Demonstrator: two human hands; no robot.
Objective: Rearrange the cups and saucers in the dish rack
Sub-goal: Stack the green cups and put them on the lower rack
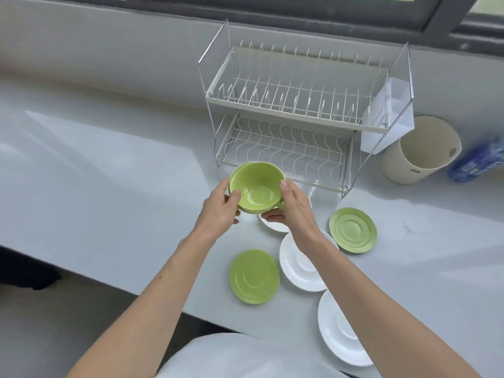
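Both hands clasp two nested green cups, held above the counter just in front of the dish rack's lower tier. The left hand wraps the left rim with its thumb inside; the right hand pinches the right rim, fingers beneath. Five saucers lie on the counter toward its near edge: two green and three white, one mostly hidden under the hands. Both rack tiers hold nothing. One beige canister stands right of the rack.
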